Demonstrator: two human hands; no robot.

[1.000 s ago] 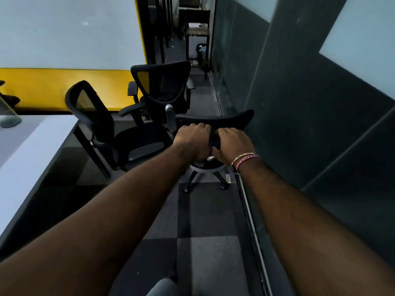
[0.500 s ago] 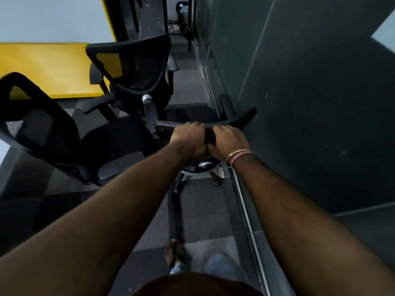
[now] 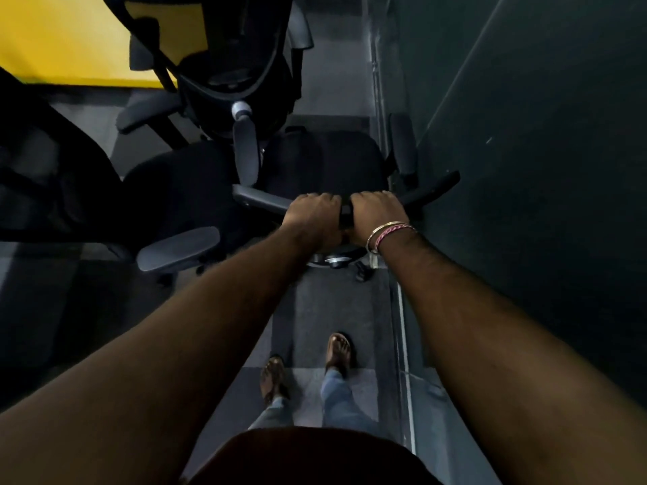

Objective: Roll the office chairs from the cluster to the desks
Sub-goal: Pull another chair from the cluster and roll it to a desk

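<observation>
A black office chair [image 3: 325,162] stands right in front of me in a narrow aisle, seen from above and behind. My left hand [image 3: 313,213] and my right hand [image 3: 376,213] sit side by side, both closed over the top edge of its backrest [image 3: 430,190]. Its seat and grey armrests show beyond my knuckles. The chair's base [image 3: 336,260] peeks out below my wrists. A second black chair [image 3: 182,194] sits just to the left, its armrest close to mine. A third mesh-backed chair [image 3: 238,64] stands ahead, touching or nearly touching the front of the held chair.
A dark panelled wall [image 3: 525,169] runs close along the right, with a floor rail [image 3: 402,327] at its foot. A yellow panel [image 3: 70,40] is at the upper left. My sandalled feet [image 3: 304,365] stand on grey carpet tiles behind the chair.
My view has tilted downward and moved closer over the chair; the chairs ahead now sit nearer and my feet are in view. Both hands keep the same grip on the backrest.
</observation>
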